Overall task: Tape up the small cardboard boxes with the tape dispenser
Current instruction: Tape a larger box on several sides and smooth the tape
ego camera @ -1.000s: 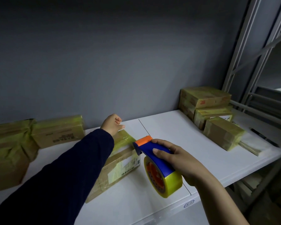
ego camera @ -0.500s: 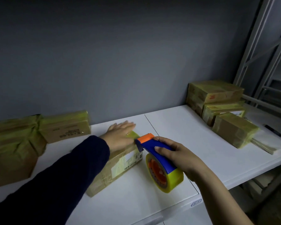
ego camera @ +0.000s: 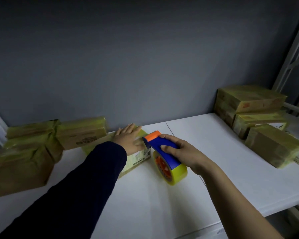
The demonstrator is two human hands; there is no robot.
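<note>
Lying near the middle of the white tabletop (ego camera: 214, 163), the small cardboard box (ego camera: 138, 158) is partly wrapped in yellowish tape, with a printed label on its near side. The left hand (ego camera: 130, 139), in a dark sleeve (ego camera: 86, 178), rests flat on the box's top, fingers (ego camera: 131, 129) straight and close together, pointing toward 1 o'clock. Just at the box's 3 o'clock, the right hand (ego camera: 184, 155) grips the blue tape dispenser (ego camera: 162, 146), fingers (ego camera: 169, 148) curled over its handle; the orange cutter end meets the box's top edge beside the left hand. Its yellow tape roll (ego camera: 177, 175) hangs at the box's 4 o'clock; whether it touches the tabletop I cannot tell. Taped boxes (ego camera: 21, 166) crowd 9 o'clock, another taped stack (ego camera: 248, 100) sits at 2 o'clock, with a metal rack frame (ego camera: 290, 54) behind, all against a grey wall (ego camera: 128, 57)
</note>
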